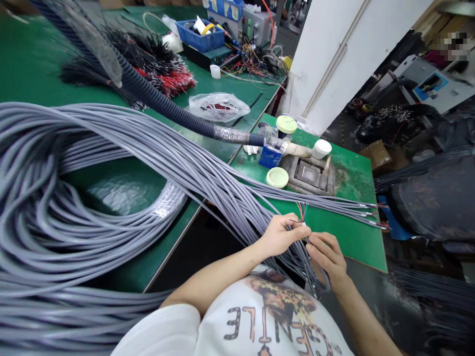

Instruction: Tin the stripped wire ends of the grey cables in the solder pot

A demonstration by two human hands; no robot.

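Observation:
Fanned-out coloured wires (302, 210) stick up from the stripped end of a grey cable, with a white band just below them. My left hand (282, 234) pinches this cable end between thumb and fingers. Close beside it, my right hand (329, 256) has its fingers closed on the same cable just under the band. A thick bundle of grey cables (208, 170) runs from the coil on the left to beneath my hands. Past my hands, several other cable ends (365, 210) with bared coloured wires lie across the green board.
A solder pot (309, 173) sits on the green board (356, 247), near a pale round lid (277, 177) and a white cup (321, 148). A dark corrugated hose (163, 106) crosses overhead. Black and red wire bundles (148, 69) and a blue bin (202, 37) lie farther back.

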